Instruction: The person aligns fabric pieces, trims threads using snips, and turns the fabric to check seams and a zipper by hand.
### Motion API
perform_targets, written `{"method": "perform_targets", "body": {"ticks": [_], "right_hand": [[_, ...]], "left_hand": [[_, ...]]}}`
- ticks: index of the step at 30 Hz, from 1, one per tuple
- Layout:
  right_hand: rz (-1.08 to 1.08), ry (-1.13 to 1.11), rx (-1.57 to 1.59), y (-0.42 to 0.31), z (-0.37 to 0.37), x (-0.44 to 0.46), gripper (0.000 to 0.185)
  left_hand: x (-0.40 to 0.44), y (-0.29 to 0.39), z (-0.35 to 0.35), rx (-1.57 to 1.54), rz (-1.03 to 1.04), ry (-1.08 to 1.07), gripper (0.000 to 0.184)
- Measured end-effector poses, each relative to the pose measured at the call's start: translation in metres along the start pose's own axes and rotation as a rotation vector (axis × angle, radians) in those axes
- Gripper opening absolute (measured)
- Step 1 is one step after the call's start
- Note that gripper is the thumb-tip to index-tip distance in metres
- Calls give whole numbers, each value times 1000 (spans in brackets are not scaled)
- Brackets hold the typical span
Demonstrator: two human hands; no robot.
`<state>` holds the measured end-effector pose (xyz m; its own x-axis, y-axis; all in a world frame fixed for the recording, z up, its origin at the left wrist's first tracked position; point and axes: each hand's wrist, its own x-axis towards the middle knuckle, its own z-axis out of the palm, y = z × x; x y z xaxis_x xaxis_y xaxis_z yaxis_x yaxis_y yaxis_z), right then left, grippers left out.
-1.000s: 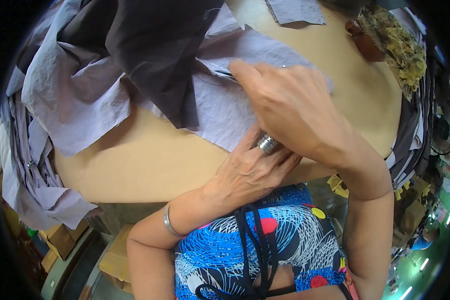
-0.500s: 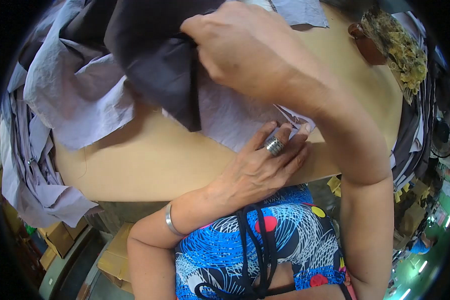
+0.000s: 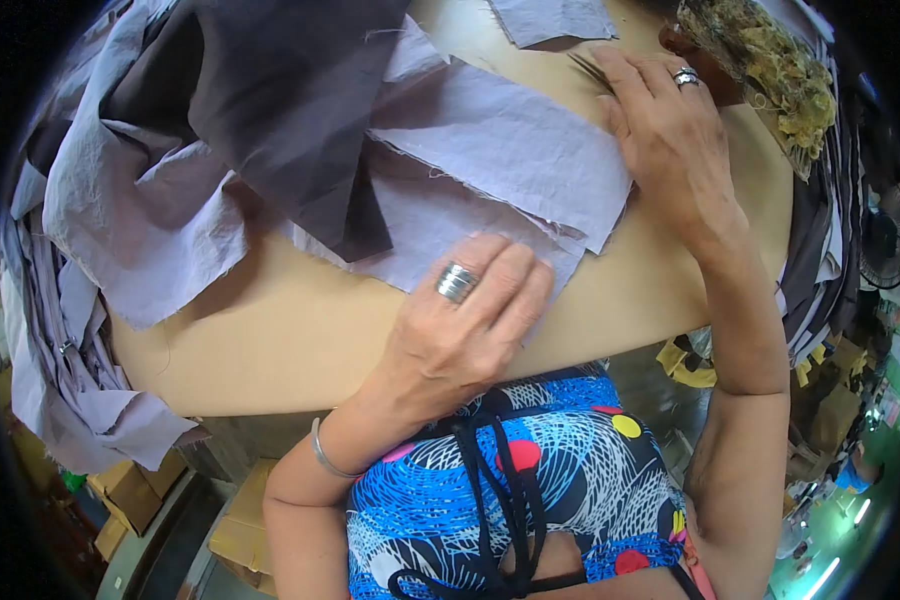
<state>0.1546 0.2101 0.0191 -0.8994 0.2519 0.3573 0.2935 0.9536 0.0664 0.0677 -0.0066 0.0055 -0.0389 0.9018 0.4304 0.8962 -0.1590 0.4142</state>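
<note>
My left hand (image 3: 470,315) is curled over the near edge of a pale lilac cloth piece (image 3: 430,225), its fingertips hidden, and a bit of cloth shows beside the fingers. It wears a wide silver ring. My right hand (image 3: 670,130) is farther right, bent over a dark tool with two thin pointed tips (image 3: 592,72), which looks like thread snips; its rear is under the fingers. Another lilac cloth layer (image 3: 520,150) with frayed edges lies between the hands. A dark grey cloth (image 3: 285,110) drapes across the lilac cloth on the left.
Crumpled lilac cloth (image 3: 150,230) hangs over the left side of the tan table (image 3: 260,350). A small lilac piece (image 3: 555,20) lies at the far edge. At the back right sits a yellowish, rough bundle (image 3: 770,70). More fabric (image 3: 820,260) hangs off the right side.
My right hand has let go of the dark cloth and moved right to the pointed tool. My left hand has shifted left and its fingers have curled. The lilac layers now show.
</note>
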Motion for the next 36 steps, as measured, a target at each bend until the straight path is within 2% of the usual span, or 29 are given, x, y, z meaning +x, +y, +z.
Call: {"method": "perform_targets", "body": {"ticks": [1, 4, 8, 11, 14, 17, 21, 24, 25, 27, 31, 36], "right_hand": [[-94, 113, 16, -4, -3, 0, 52], [5, -99, 191, -25, 0, -4, 55], [98, -90, 393, -32, 3, -1, 57], [-21, -32, 198, -28, 7, -2, 56], [-20, 37, 279, -23, 15, -2, 54], [-256, 286, 213, -21, 23, -3, 32], [-143, 38, 308, -37, 14, -14, 45], [-46, 65, 323, -26, 18, -14, 57], [-57, 63, 312, -26, 19, -14, 57], [-76, 59, 288, -24, 19, -14, 58], [-158, 97, 179, -22, 22, -13, 44], [-178, 91, 128, -24, 21, -14, 44]], "left_hand": [[1, -1, -1, 23, -12, 0, 36], [1, -6, -4, 63, -13, -24, 35], [4, -6, -3, 77, -32, -51, 35], [3, -6, -1, 130, 10, -81, 34], [3, -4, -3, 167, 41, -124, 35], [4, -2, -5, 180, 41, -165, 35], [-1, -5, -3, 228, 75, -140, 33], [0, 0, -2, 248, 39, -161, 33], [1, 2, -2, 248, 11, -179, 34], [1, -2, -3, 252, 88, -154, 32], [6, -3, -5, 335, 226, -203, 28], [8, -1, -2, 430, 243, -241, 20]]}}
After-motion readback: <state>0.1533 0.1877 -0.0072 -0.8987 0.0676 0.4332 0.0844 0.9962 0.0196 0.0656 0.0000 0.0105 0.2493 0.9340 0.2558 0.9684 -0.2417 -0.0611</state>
